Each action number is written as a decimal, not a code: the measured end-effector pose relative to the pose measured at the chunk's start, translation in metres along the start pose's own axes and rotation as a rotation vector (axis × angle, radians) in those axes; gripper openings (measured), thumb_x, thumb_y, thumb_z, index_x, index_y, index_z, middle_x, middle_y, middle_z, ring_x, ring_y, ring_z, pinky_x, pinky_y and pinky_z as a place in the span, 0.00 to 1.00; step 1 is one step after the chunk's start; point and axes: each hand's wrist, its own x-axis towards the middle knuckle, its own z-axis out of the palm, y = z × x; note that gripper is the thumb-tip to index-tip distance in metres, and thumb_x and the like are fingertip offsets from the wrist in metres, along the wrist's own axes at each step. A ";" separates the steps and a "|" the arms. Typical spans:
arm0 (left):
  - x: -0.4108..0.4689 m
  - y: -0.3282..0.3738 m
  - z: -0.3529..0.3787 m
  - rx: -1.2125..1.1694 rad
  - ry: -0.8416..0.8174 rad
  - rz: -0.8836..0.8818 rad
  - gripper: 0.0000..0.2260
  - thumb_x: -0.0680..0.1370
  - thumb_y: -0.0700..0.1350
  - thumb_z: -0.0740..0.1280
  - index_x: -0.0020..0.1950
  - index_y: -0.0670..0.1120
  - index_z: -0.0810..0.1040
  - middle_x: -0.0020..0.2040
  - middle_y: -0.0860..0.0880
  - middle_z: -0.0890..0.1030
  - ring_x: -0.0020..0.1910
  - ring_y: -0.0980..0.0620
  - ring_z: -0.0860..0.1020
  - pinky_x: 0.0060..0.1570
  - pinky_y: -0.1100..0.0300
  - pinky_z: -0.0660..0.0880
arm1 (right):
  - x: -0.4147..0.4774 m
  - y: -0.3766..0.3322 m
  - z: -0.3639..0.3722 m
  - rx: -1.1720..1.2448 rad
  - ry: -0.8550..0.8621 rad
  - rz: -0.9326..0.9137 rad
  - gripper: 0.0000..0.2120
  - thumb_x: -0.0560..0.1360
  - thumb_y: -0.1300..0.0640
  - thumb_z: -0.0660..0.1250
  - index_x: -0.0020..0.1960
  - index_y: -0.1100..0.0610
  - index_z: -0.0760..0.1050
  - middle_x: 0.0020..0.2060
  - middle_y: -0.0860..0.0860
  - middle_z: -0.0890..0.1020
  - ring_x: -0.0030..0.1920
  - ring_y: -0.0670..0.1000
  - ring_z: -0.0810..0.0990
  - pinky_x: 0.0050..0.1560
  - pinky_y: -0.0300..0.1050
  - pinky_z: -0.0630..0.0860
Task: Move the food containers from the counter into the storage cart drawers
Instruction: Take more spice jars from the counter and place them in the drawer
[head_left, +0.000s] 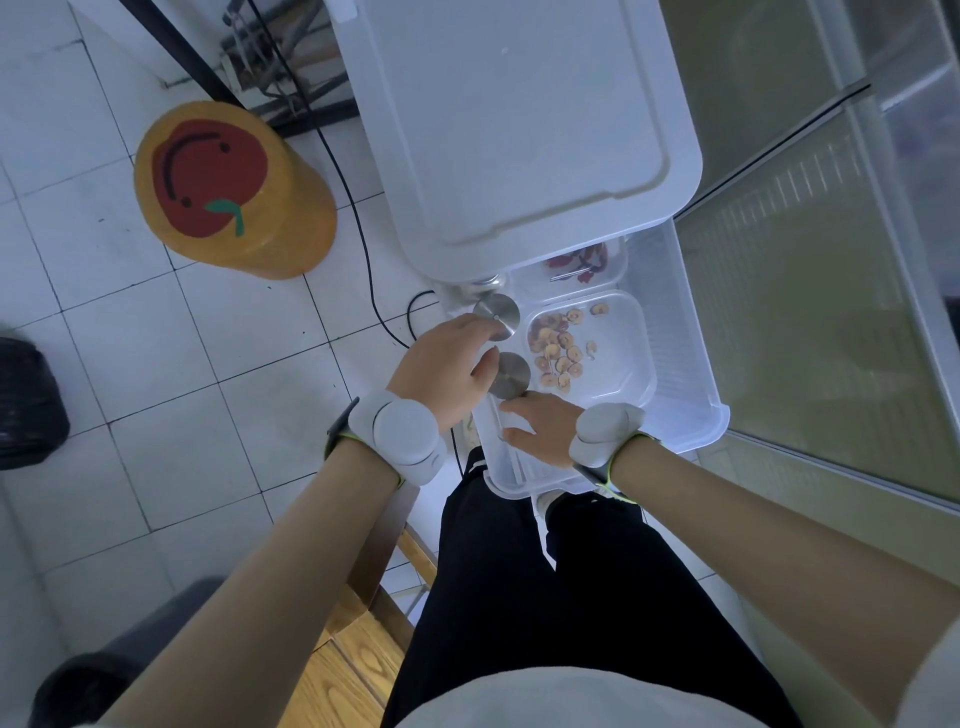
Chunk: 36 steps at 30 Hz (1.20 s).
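Dim, bluish, even light, soft shadows, wide-angle bending at the edges

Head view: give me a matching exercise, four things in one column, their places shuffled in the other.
1 tan-slice container
2 red-piece container
3 orange stool
4 metal lids

A floor, left of cart
B drawer back, partly under cart top
C drawer's left side
D drawer's middle, right of the lids

Pairs: 1-D, 2-B, 3-A, 4-C
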 end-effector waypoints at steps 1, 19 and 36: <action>0.000 0.000 0.000 0.000 0.002 -0.001 0.15 0.79 0.42 0.57 0.65 0.46 0.72 0.63 0.51 0.76 0.58 0.49 0.74 0.47 0.71 0.61 | 0.001 0.000 0.001 -0.005 0.002 -0.004 0.24 0.80 0.50 0.54 0.73 0.57 0.58 0.71 0.55 0.65 0.67 0.59 0.69 0.67 0.52 0.66; 0.001 0.007 -0.001 0.037 -0.009 0.014 0.15 0.79 0.42 0.57 0.65 0.45 0.72 0.63 0.48 0.77 0.59 0.47 0.75 0.55 0.60 0.68 | 0.001 0.002 -0.003 0.086 0.017 0.022 0.25 0.80 0.53 0.54 0.74 0.59 0.56 0.73 0.55 0.63 0.70 0.56 0.67 0.69 0.49 0.63; -0.009 0.045 -0.014 0.069 -0.146 -0.009 0.16 0.80 0.43 0.57 0.67 0.44 0.70 0.66 0.46 0.74 0.64 0.47 0.73 0.62 0.53 0.70 | -0.073 0.024 -0.032 0.200 0.175 0.033 0.20 0.80 0.53 0.55 0.70 0.57 0.63 0.69 0.54 0.69 0.66 0.55 0.71 0.66 0.46 0.65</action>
